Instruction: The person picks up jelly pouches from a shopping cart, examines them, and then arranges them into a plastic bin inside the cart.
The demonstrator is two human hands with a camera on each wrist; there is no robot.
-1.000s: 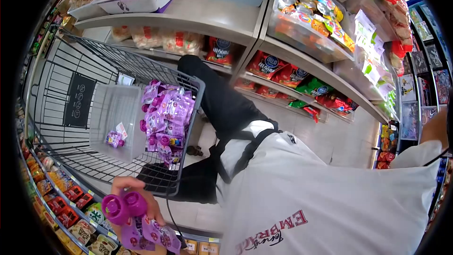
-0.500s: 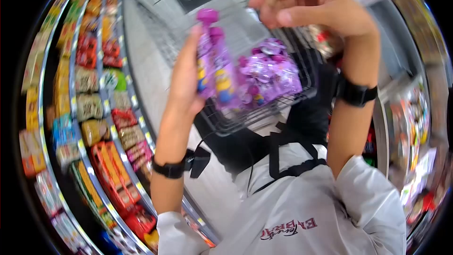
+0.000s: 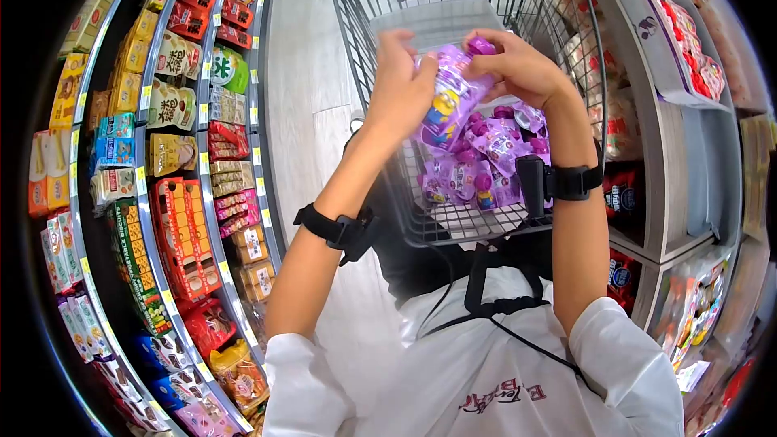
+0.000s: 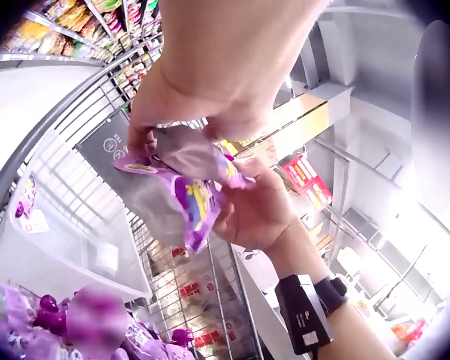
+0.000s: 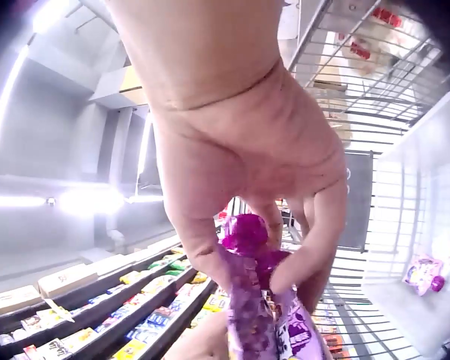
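Two purple spouted pouches (image 3: 447, 109) with screw caps are held up over the cart. My left hand (image 3: 402, 85) grips their side; its fingers are blurred in the head view. At the cap end, my right hand (image 3: 518, 69) pinches them with thumb and fingers, and a purple cap (image 5: 244, 234) shows between those fingers in the right wrist view. Below, a pile of similar pouches (image 3: 494, 146) lies in the near end of the wire shopping cart (image 3: 603, 81). A clear plastic bin (image 4: 79, 217) stands in the cart beyond the pile, with a small pouch (image 5: 424, 274) inside.
Shelves of packaged snacks (image 3: 186, 226) run along the left side. To the right stands a grey shelf unit (image 3: 680, 162) with a white box (image 3: 660, 48) of red packets on it. Pale floor (image 3: 303, 57) shows between the cart and the left shelves.
The head view has swung round and steadied. My right hand, raised apart over the cart half a second ago, has come in to the pouches in my left hand and taken hold of them.
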